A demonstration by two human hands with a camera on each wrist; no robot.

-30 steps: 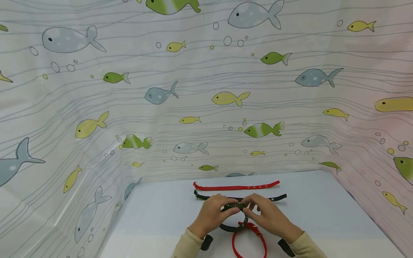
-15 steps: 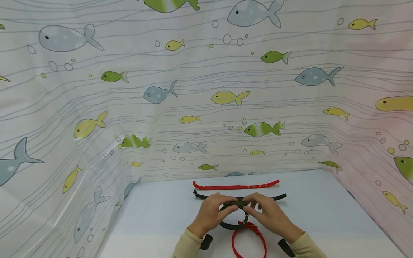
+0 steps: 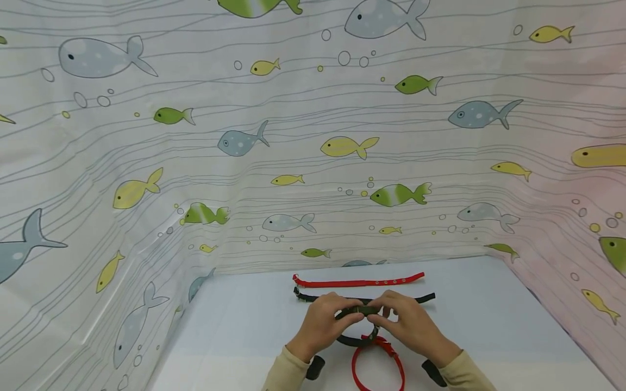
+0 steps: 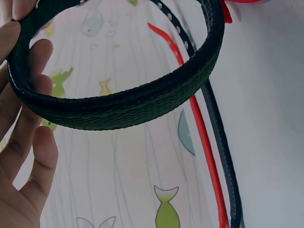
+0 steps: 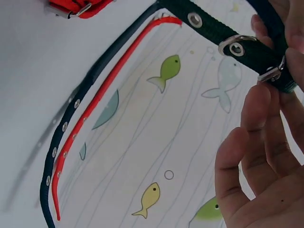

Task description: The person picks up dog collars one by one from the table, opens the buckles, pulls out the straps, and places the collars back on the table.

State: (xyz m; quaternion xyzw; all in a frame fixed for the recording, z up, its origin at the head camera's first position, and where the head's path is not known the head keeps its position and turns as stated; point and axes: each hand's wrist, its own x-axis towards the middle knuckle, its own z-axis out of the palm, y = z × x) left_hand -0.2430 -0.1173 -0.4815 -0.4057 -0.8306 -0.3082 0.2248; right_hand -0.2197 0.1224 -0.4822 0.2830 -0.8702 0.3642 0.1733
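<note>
Between both hands is a dark green pet collar (image 3: 349, 341), bent into a loop. My left hand (image 3: 320, 324) pinches its upper left part between thumb and fingers. On the other side, my right hand (image 3: 409, 324) pinches the strap at the buckle. In the right wrist view the metal buckle (image 5: 271, 72) sits beside the fingertips, with a ring and eyelets along the strap. The left wrist view shows the woven band (image 4: 128, 110) curving away from the left fingers. Just below the loop lies a red collar (image 3: 402, 372), fastened into a ring.
A straight red collar (image 3: 337, 284) lies at the back of the white table (image 3: 235, 326). In front of it lies a straight black collar (image 3: 424, 299), partly hidden by the hands. A fish-patterned sheet (image 3: 293, 201) encloses the back and sides.
The dark green collar and both hands have shifted very slightly to the right. Both hands keep their pinch on it; the other collars lie as before.
</note>
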